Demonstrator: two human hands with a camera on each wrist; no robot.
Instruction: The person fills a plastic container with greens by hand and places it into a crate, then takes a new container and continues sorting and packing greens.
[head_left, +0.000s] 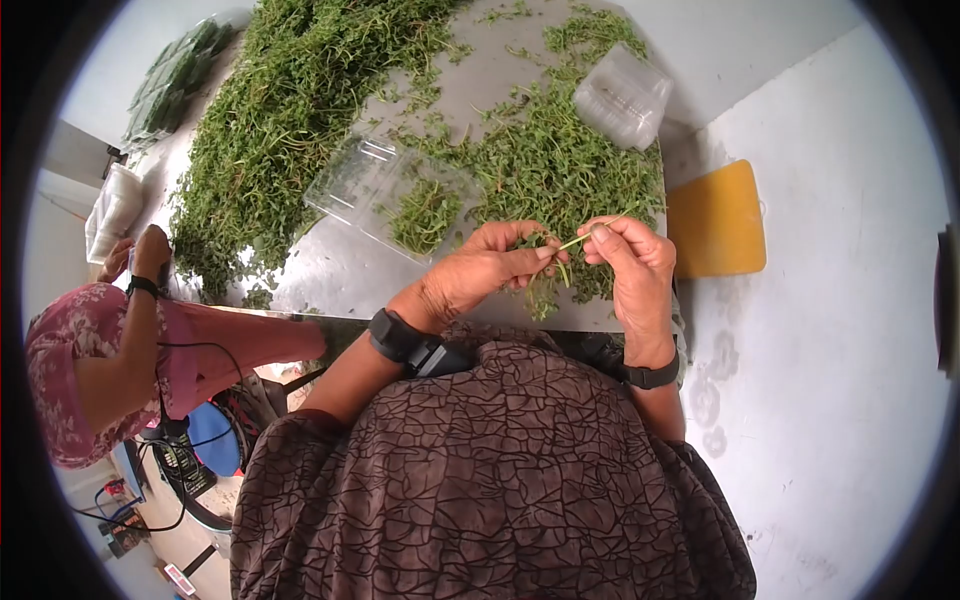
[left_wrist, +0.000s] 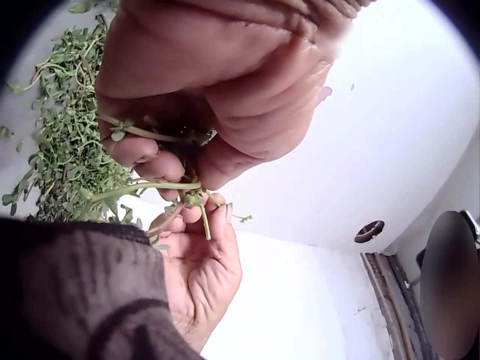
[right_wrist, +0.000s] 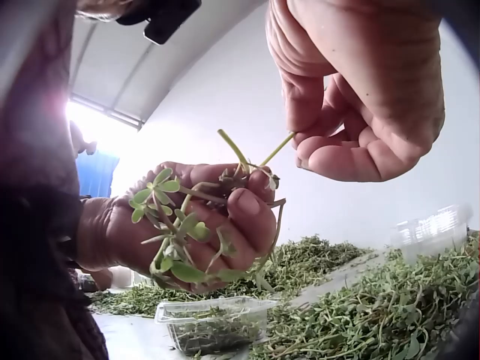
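The left hand [head_left: 480, 268] grips a small bunch of leafy green stems [right_wrist: 172, 225], its fingers curled round them above the table's near edge. Close beside it, the right hand [head_left: 635, 268] pinches the end of one thin pale stem [right_wrist: 277, 150] between thumb and forefinger. That stem runs across to the bunch. In the left wrist view the left hand [left_wrist: 217, 82] fills the top, with the right hand [left_wrist: 202, 270] below it. A clear plastic box [head_left: 345, 185] with greens [head_left: 422, 215] in it lies open just beyond the left hand.
A large heap of greens [head_left: 270, 130] covers the table's left, a smaller heap [head_left: 570, 165] the right. Stacked clear boxes [head_left: 625, 97] stand on the right heap. Filled packs [head_left: 175, 80] lie far left. Another person [head_left: 110, 360] is at the left; a yellow board [head_left: 715, 218] is right of the table.
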